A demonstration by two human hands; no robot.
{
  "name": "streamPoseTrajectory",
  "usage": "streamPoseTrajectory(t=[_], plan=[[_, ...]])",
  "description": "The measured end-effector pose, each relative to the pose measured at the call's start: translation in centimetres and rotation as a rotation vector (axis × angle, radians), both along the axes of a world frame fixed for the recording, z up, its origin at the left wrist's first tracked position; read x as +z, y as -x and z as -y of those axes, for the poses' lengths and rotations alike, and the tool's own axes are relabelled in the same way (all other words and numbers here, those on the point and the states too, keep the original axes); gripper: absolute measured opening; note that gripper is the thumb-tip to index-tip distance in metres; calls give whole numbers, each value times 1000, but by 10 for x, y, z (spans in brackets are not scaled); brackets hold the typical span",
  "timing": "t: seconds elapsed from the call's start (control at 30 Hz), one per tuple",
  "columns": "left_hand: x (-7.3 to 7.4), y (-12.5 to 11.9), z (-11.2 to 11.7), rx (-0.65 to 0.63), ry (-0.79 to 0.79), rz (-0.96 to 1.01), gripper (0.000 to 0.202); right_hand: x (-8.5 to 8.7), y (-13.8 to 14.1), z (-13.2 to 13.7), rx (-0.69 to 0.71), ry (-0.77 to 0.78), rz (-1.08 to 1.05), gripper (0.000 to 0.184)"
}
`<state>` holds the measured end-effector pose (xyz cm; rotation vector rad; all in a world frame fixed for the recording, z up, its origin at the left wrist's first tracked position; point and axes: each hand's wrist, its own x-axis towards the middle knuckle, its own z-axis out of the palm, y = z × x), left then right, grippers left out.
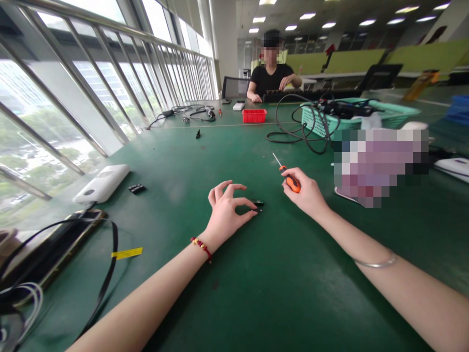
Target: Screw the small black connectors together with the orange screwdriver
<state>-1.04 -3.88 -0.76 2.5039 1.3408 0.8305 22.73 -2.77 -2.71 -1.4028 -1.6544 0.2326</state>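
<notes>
My left hand [226, 213] is low over the green table, thumb and index fingertips brought together in a pinch, the other fingers spread. At the fingertips is a small dark piece [258, 209], partly hidden, its kind too small to tell. Just behind the index fingertip lies a small black-and-green part [258, 202]. A tiny pale speck, perhaps a screw [261, 210], shows beside them. My right hand [305, 191] is closed around the orange and black handle of a screwdriver [293, 183]. Its thin shaft points up and away to the left, with the tip apart from the small parts.
At left are a white device [104, 183], a small black part [137, 188] and a black cable [116, 244]. A red tray [254, 116] and a teal basket [317, 122] of cables stand farther back. A person [271, 76] sits across the table [234, 293]. A pixelated item [377, 164] lies right.
</notes>
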Motion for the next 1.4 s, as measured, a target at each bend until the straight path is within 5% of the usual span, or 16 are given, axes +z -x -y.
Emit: streamPoseTrajectory(t=[0.5, 0.73, 0.97, 1.13, 1.4], plan=[[1, 1, -3, -17, 64, 16, 9, 2, 3, 2, 7, -5, 68, 22], [14, 14, -12, 217, -156, 174, 10, 10, 5, 10, -117, -313, 70, 24], [3, 20, -25, 265, -12, 230, 11, 12, 6, 11, 32, -243, 153, 21], [6, 18, -23, 174, -27, 208, 12, 13, 8, 12, 58, -184, 138, 21], [6, 21, -22, -307, -95, -53, 10, 12, 27, 25, 287, -121, 422, 12]])
